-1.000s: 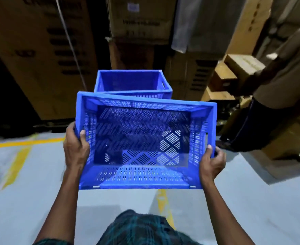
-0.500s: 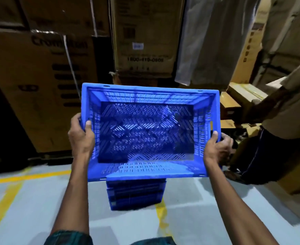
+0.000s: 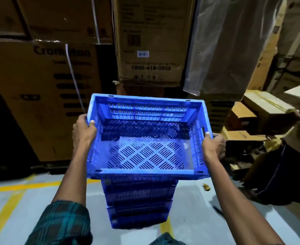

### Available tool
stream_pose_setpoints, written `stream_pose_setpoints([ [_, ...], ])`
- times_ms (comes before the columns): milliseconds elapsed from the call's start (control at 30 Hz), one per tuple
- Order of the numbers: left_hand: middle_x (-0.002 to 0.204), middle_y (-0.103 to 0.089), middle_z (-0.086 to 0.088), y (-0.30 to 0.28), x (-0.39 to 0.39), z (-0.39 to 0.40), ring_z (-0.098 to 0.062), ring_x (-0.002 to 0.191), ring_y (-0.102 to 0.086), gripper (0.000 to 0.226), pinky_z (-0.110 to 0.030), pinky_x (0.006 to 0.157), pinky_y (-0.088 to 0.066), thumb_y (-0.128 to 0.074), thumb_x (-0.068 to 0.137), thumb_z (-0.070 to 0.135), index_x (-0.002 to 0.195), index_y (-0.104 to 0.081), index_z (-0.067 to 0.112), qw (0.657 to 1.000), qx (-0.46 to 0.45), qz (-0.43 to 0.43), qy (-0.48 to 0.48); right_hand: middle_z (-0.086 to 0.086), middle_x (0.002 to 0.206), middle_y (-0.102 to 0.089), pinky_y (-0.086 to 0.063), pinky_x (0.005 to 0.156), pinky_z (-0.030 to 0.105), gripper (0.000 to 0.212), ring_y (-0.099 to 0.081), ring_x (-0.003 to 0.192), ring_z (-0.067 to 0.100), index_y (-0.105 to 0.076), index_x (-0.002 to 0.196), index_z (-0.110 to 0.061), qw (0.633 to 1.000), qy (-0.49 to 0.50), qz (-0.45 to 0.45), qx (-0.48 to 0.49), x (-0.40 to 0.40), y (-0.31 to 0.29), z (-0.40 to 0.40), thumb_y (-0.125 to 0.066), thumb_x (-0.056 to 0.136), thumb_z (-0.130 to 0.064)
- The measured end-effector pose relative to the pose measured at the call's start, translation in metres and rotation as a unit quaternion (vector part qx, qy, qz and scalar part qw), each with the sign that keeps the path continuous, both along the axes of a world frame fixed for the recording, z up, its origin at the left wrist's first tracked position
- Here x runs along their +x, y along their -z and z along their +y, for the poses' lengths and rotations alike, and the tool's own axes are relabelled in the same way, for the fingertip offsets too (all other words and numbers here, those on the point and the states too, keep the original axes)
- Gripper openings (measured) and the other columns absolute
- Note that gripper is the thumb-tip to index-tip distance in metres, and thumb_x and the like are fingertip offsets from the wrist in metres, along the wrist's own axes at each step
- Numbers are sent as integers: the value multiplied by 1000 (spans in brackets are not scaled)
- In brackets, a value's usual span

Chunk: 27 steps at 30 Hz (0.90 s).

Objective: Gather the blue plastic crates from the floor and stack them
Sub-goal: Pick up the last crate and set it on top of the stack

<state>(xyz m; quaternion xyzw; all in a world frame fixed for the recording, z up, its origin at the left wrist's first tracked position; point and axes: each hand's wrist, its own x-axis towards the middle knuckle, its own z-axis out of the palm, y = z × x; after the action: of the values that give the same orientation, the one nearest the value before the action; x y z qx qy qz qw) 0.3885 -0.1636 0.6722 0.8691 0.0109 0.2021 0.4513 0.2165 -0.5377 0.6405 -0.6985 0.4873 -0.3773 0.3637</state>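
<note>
I hold a blue slotted plastic crate [image 3: 146, 152] level in front of me, its open side up. My left hand [image 3: 83, 131] grips its left rim, thumb inside. On the opposite rim, my right hand [image 3: 213, 147] is closed beside the handle slot. Directly under it stands a stack of blue crates [image 3: 138, 202] on the grey floor; the held crate sits on or just above the top of the stack, and I cannot tell which.
Tall cardboard boxes [image 3: 39, 96] wall off the back, one [image 3: 151, 41] hanging above the stack. Another person [image 3: 290, 170] stands at the right, holding a carton [image 3: 267, 106]. Yellow floor lines [image 3: 22, 186] run at the left. A bit of debris [image 3: 206, 186] lies on the floor.
The crate has tipped from facing me to level and come down over the stack. I have stepped closer, so the stack now shows below the crate.
</note>
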Motion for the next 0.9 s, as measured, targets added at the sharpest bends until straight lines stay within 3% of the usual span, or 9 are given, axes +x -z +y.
stream_pose_setpoints([
  [133,125,-64,-16,0,22,-6,-41,110,-61,37,-44,89,-48,-52,94,26,130,-55,17,999,39,14,-6,12,119,-65,-47,93,43,31,-63,108,37,-65,107,-17,999,-21,50,3,21,-9,-19,-52,91,-41],
  [300,129,-58,-22,-9,43,-17,-47,113,-56,49,-49,89,-45,-43,97,45,137,-43,15,986,154,63,-11,18,126,-60,-51,90,44,39,-64,109,41,-62,117,-4,984,-89,151,-14,45,-39,-38,-54,84,-22],
  [400,145,-46,-16,-18,53,-25,-42,127,-48,63,-55,97,-41,-43,94,56,143,-37,16,973,223,49,43,20,138,-47,-48,94,45,51,-59,119,42,-45,134,1,971,-104,212,-26,59,-54,-40,-60,91,-21],
  [500,156,-33,-8,-19,49,-42,-34,140,-33,60,-61,105,-31,-45,93,59,141,-45,22,956,283,12,73,18,142,-43,-46,96,44,58,-57,122,39,-40,139,1,961,-117,249,-24,73,-65,-43,-64,91,-21],
  [567,155,-37,-5,-20,36,-60,-26,144,-30,62,-64,107,-24,-45,89,65,136,-53,25,953,287,2,95,17,144,-41,-45,98,43,63,-54,125,38,-37,141,0,956,-135,260,1,81,-71,-48,-67,89,-19],
  [667,144,-52,1,-29,5,-83,-24,136,-44,79,-56,111,-27,-36,76,82,133,-53,31,936,287,51,197,16,143,-42,-45,97,45,62,-53,126,37,-37,143,-2,951,-140,275,17,90,-79,-52,-66,91,-21],
  [800,136,-57,15,-40,-52,-109,-9,128,-52,94,-41,108,-41,-48,58,95,134,-47,41,886,248,108,377,16,140,-43,-45,96,47,63,-54,122,38,-39,143,-2,941,-159,299,20,99,-86,-55,-66,90,-21],
  [900,130,-61,16,-32,-79,-123,-6,120,-57,96,-36,99,-49,-49,54,95,133,-50,39,880,289,72,371,16,137,-44,-48,97,48,60,-55,118,39,-44,141,-4,935,-183,302,33,101,-89,-58,-67,88,-23],
])
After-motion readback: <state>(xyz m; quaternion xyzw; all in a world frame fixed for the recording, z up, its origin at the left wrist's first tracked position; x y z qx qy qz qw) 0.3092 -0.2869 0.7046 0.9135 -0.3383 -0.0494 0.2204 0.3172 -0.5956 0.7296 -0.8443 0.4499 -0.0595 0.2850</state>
